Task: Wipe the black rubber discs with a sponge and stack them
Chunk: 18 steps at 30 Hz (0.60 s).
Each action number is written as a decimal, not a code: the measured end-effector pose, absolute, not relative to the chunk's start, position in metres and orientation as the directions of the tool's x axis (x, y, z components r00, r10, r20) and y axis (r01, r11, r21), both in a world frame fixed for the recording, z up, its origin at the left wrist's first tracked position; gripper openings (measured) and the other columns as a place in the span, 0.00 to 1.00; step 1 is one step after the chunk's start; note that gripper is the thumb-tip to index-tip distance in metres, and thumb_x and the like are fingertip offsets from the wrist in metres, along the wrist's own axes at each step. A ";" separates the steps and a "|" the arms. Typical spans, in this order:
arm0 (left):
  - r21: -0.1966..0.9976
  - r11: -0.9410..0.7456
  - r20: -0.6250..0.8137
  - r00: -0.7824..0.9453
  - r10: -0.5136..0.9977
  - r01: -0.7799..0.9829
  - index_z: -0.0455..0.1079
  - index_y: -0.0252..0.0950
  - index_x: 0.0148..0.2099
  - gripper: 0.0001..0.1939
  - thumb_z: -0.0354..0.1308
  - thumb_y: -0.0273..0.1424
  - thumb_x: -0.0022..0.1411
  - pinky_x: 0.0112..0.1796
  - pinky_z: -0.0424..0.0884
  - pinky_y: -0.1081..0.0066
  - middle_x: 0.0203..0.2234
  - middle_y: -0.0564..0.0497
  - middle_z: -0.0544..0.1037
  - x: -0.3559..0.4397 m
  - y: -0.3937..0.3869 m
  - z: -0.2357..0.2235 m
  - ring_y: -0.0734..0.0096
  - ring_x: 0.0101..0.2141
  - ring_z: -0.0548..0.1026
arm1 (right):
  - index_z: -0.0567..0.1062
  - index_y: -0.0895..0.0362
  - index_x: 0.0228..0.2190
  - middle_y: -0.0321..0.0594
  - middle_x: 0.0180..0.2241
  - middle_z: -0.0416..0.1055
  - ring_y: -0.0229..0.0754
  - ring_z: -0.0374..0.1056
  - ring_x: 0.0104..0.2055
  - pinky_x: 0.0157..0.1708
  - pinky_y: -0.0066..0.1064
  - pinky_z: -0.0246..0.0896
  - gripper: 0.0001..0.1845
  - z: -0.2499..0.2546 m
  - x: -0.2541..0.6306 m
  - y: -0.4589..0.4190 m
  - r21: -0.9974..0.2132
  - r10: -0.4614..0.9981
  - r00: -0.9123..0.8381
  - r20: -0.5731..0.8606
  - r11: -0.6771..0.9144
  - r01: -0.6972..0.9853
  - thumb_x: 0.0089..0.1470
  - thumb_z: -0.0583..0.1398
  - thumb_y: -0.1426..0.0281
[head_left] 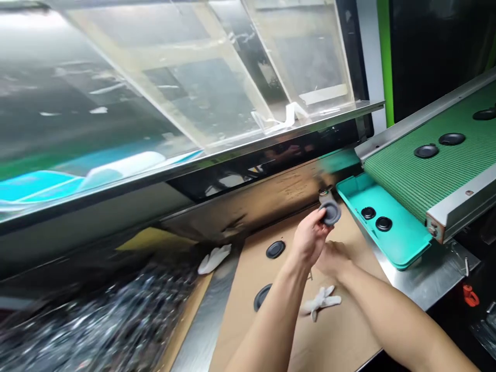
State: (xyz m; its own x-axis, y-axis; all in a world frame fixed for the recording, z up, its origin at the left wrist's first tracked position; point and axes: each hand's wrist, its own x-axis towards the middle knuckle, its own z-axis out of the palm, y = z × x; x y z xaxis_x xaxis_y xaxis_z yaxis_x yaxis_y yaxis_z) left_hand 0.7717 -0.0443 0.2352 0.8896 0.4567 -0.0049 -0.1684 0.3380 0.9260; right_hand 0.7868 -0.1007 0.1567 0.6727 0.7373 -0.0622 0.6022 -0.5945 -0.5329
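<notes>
My left hand [310, 238] reaches forward over a sheet of brown cardboard [341, 330] and pinches a dark round rubber disc [330, 213] by its edge, holding it just left of a teal tray [403, 243]. My right hand [334, 258] sits close below and behind the left wrist, with its fingers hidden. Two more dark discs [275, 249] [262, 297] lie flat on the cardboard to the left of my arms.
Two discs [368, 212] [383, 223] lie in the teal tray. A green conveyor belt [434, 175] above it carries further discs [426, 151]. White gloves [321, 302] [214, 258] lie on the bench. A clear guard panel [201, 88] slopes overhead. A blurred dark pile [96, 320] fills the bottom left.
</notes>
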 end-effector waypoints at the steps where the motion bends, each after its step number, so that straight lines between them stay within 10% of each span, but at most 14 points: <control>1: 0.924 0.358 -0.076 0.856 0.511 -0.131 0.71 0.34 0.35 0.08 0.63 0.34 0.58 0.27 0.71 0.74 0.29 0.50 0.77 0.748 -0.026 0.219 0.74 0.26 0.73 | 0.76 0.59 0.47 0.53 0.43 0.78 0.52 0.75 0.45 0.44 0.41 0.68 0.17 0.154 0.786 -0.097 -0.530 0.743 0.668 -0.046 -0.585 0.614 0.67 0.51 0.66; 6: 0.914 0.403 -0.215 0.805 0.553 -0.033 0.72 0.33 0.44 0.11 0.62 0.33 0.60 0.37 0.78 0.65 0.44 0.41 0.80 0.668 0.026 0.142 0.63 0.38 0.81 | 0.72 0.49 0.54 0.45 0.44 0.79 0.50 0.76 0.46 0.45 0.39 0.67 0.20 0.144 0.789 -0.092 -0.500 0.698 0.712 0.067 -0.594 0.630 0.66 0.50 0.59; 12: 0.848 0.509 -0.132 0.871 0.473 -0.148 0.73 0.32 0.44 0.12 0.65 0.32 0.60 0.33 0.76 0.73 0.38 0.44 0.80 0.659 0.033 0.125 0.68 0.35 0.80 | 0.68 0.52 0.61 0.40 0.56 0.74 0.41 0.71 0.55 0.53 0.27 0.63 0.26 0.143 0.781 -0.086 -0.763 0.671 0.700 0.245 -0.312 0.566 0.67 0.50 0.57; 18: 0.584 0.796 -0.162 0.940 0.301 -0.155 0.74 0.32 0.44 0.14 0.51 0.36 0.71 0.33 0.74 0.70 0.36 0.44 0.79 0.657 0.049 0.133 0.67 0.35 0.77 | 0.70 0.47 0.60 0.37 0.51 0.77 0.44 0.74 0.51 0.51 0.31 0.66 0.27 0.148 0.764 -0.080 -0.684 0.758 0.609 0.234 -0.317 0.657 0.65 0.52 0.53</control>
State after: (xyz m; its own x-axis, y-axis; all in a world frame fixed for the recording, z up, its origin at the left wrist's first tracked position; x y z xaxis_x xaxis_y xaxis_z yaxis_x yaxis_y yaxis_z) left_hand 0.6572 0.0492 0.1334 0.9397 0.3015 -0.1616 -0.1550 0.7965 0.5845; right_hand 0.7639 -0.0799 0.1483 0.6092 0.7577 0.2338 0.6570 -0.3172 -0.6839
